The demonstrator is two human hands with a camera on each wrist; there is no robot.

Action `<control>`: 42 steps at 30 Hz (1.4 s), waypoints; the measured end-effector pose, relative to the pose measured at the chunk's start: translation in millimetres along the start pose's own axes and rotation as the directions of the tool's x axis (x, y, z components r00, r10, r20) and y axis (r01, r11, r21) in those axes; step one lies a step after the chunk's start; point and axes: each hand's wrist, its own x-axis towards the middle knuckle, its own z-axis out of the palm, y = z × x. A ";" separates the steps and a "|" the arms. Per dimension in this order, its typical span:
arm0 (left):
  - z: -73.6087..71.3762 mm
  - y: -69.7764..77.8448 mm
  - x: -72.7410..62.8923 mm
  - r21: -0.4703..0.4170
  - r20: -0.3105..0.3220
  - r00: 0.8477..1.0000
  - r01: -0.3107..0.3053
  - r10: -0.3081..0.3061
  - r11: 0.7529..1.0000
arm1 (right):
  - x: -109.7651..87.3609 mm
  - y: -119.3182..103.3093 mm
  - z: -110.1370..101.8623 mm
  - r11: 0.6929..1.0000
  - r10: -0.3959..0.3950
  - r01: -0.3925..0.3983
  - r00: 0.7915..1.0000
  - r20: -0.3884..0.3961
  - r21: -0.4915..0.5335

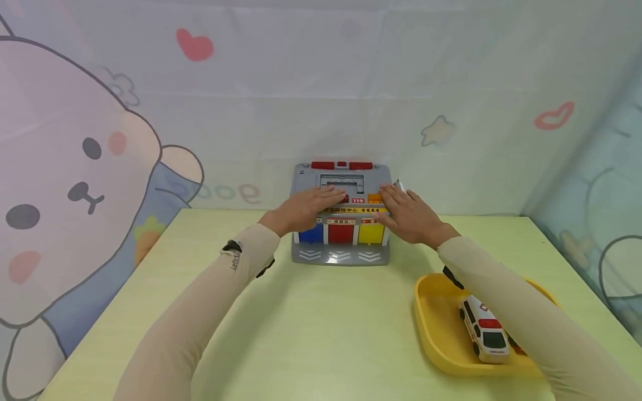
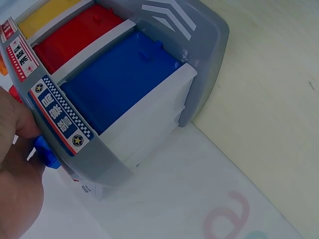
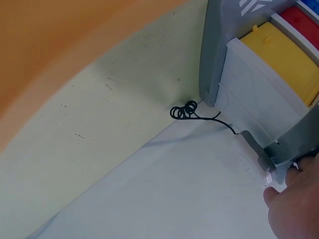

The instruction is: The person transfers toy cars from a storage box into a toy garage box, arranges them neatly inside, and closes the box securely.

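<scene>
A toy garage [image 1: 342, 256] stands at the back of the table, grey with blue, red and yellow doors. My left hand [image 1: 307, 207] rests on its top left side, fingers extended towards the red button. In the left wrist view a blue button [image 2: 46, 152] shows beside that hand. On the roof's right side lies my right hand [image 1: 408, 214], its extended fingers by the orange button [image 1: 374, 198]. The right wrist view shows the yellow door [image 3: 284, 59] and a handset [image 3: 250, 157] with a coiled black cord on the garage's side, close to the right fingers.
At the front right sits a yellow tray [image 1: 426, 328] holding a toy ambulance [image 1: 484, 328]; my right forearm passes over it and partly hides what else lies inside. A printed cloth [image 1: 321, 111] hangs directly behind the table's back edge.
</scene>
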 end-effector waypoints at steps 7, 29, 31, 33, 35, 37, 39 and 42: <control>-1.7 1.2 3.1 0.016 -0.007 1.000 -0.017 0.017 1.000 | -0.8 2.0 -0.6 1.000 0.004 -0.004 1.000 -0.007 -0.013; 8.7 -4.6 8.7 -0.077 -0.089 0.996 0.003 -0.010 0.997 | -5.1 1.6 2.5 1.000 0.016 -0.016 1.000 -0.003 0.001; 9.6 -8.2 9.3 -0.075 -0.093 0.996 0.004 -0.011 0.997 | -5.3 1.6 2.7 1.000 0.016 -0.016 1.000 -0.005 0.002; 9.5 -12.2 9.5 -0.079 -0.086 0.996 0.011 -0.017 0.997 | -5.2 2.3 3.0 1.000 0.015 -0.015 1.000 -0.006 0.002; 8.3 -15.9 9.6 -0.085 -0.071 0.997 0.021 -0.027 0.996 | -4.7 2.9 3.3 1.000 0.014 -0.014 1.000 -0.007 0.005; 6.6 -19.4 9.8 -0.094 -0.054 0.997 0.041 -0.046 0.995 | -3.8 3.6 3.6 1.000 0.012 -0.011 1.000 -0.012 0.006; 5.1 -22.3 10.0 -0.099 -0.040 0.996 0.073 -0.078 0.992 | -2.5 3.7 4.0 1.000 0.008 -0.008 1.000 -0.021 0.010; 5.2 -26.9 9.7 -0.089 -0.033 0.992 0.116 -0.120 0.989 | -0.7 2.9 3.7 1.000 0.001 0.000 1.000 -0.030 0.017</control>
